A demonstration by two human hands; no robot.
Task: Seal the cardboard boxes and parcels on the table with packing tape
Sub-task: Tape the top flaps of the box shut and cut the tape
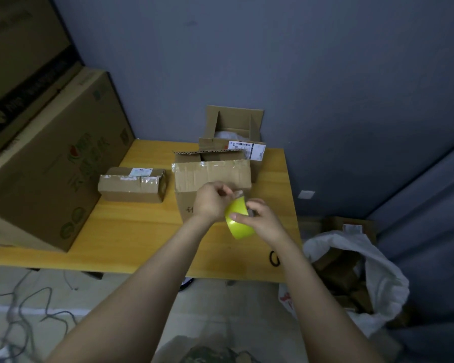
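Both hands up over the table [131, 231], just in front of the middle box [212, 176]. Right hand [264, 221] grips the yellow tape roll [239, 221]: thumb across its outer face, fingers curled round the far side. Left hand [211, 201] pinches the loose tape end [237, 193] at the top of the roll, fingertips closed on it. Roll is held in the air above the table's near right part. Middle box: flaps partly up, old clear tape across the front flap. Small box [133, 184] to its left is closed and taped, with a white label on top. Open box [233, 127] stands behind by the wall with its flaps up and a shipping label [247, 150] on its near flap. Big carton [45, 163] takes the table's left side. Black ring [274, 258] at the near right table edge. White bag [364, 258] holding cardboard pieces sits on the floor to the right
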